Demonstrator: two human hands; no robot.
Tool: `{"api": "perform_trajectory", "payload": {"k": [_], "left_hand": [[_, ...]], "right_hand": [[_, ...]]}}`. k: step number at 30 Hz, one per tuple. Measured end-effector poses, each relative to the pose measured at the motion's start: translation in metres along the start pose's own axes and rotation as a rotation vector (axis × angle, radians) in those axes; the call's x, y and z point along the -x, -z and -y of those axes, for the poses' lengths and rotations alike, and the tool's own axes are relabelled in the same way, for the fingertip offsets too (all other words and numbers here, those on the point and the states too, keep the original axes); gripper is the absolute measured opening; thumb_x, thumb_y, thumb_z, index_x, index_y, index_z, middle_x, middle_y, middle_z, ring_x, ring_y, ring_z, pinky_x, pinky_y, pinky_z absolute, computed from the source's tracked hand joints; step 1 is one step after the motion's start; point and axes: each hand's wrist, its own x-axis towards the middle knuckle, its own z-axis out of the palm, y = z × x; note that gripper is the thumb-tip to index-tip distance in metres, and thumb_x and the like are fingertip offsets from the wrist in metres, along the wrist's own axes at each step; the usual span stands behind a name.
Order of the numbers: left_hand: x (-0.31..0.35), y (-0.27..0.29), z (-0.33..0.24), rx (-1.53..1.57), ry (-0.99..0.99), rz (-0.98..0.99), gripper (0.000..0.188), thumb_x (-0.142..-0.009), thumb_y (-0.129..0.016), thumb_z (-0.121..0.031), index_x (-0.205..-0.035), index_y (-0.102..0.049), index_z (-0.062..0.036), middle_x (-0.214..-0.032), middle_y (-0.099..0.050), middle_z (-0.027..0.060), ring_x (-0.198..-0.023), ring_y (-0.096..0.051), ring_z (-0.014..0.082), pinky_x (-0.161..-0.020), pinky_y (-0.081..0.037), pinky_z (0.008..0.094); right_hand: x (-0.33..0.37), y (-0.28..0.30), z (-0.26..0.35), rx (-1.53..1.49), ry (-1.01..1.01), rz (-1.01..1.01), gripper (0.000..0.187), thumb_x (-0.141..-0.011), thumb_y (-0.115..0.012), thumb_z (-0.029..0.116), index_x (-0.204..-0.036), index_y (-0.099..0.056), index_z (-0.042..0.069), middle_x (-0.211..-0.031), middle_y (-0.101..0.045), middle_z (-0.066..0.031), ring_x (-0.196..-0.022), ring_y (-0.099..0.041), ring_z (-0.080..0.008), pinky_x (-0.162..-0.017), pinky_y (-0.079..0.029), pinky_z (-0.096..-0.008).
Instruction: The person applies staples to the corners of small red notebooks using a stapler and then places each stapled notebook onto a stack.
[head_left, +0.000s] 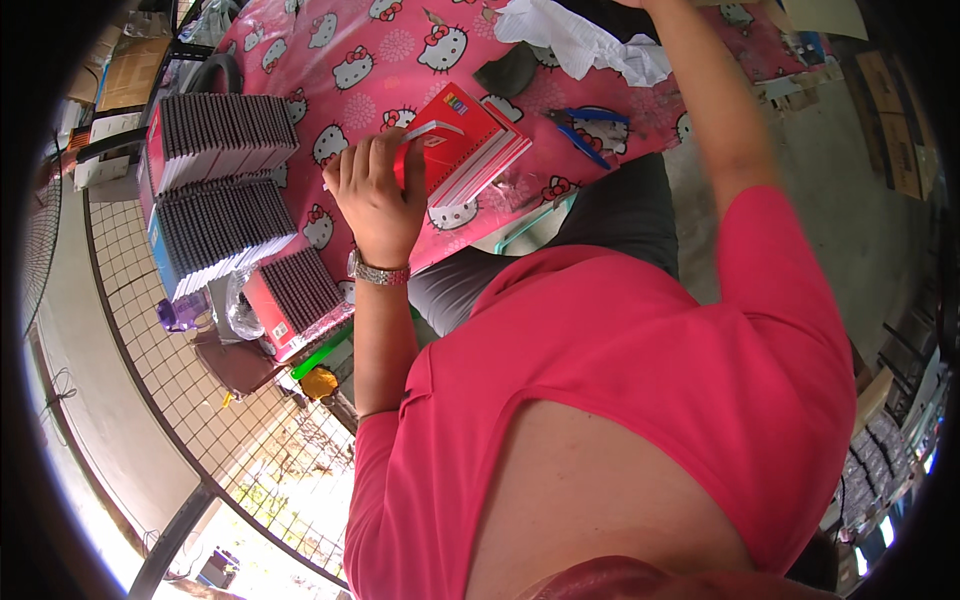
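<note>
- The left hand (pixel 378 190) curled at the left edge of the red notebooks (pixel 463 150) on the table (pixel 400 78); I couldn't tell how firmly.
- The right hand (pixel 633 3) was outstretched, mostly cut off, its hold unclear.
- Seemingly mid-handling; squaring the uneven stack probably called for both hands.

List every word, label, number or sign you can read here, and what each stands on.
None reads clearly enough to quote.
Red spiral-bound paper notebook by the left hand: small multicoloured mark, too small to read.
Short stack of red-covered, black-spiralled notebooks: small white mark, too small to read.
Brown cardboard at the far right: dark marks, too blurred to read.
</note>
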Motion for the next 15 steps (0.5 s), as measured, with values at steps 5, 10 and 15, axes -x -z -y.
{"api": "perform_trajectory", "payload": {"k": [5,10,15], "left_hand": [[-0.001,-0.003,0.002,0.028,-0.004,-0.046,0.019,-0.087,-0.071,-0.020,-0.103,-0.065,-0.0103,-0.091,-0.067,0.0038,-0.085,-0.062,0.0243,-0.085,-0.039,0.0390],[-0.001,0.001,-0.007,0.056,0.028,-0.043,0.017,-0.086,-0.072,-0.026,-0.097,-0.066,-0.0140,-0.086,-0.066,0.0005,-0.082,-0.061,0.0209,-0.084,-0.038,0.0387],[0.000,-0.001,-0.004,0.023,0.030,-0.059,0.018,-0.086,-0.074,-0.024,-0.100,-0.070,-0.0141,-0.083,-0.066,-0.0011,-0.080,-0.060,0.0193,-0.083,-0.036,0.0362]], "right_hand": [[0.001,-0.008,0.022,0.227,-0.156,-0.141,0.026,-0.104,-0.050,0.018,-0.121,-0.065,0.006,-0.083,-0.065,-0.0004,-0.067,-0.056,-0.0091,-0.059,-0.044,-0.0242],[0.043,-0.131,0.063,0.378,0.054,0.010,0.030,-0.097,-0.063,0.019,-0.123,-0.065,0.004,-0.085,-0.068,-0.0005,-0.070,-0.055,-0.0099,-0.063,-0.047,-0.0279],[0.073,-0.220,0.037,0.539,0.381,0.054,0.019,-0.091,-0.067,0.005,-0.109,-0.071,0.006,-0.100,-0.068,-0.0067,-0.095,-0.065,-0.0192,-0.084,-0.051,-0.0328]]}}
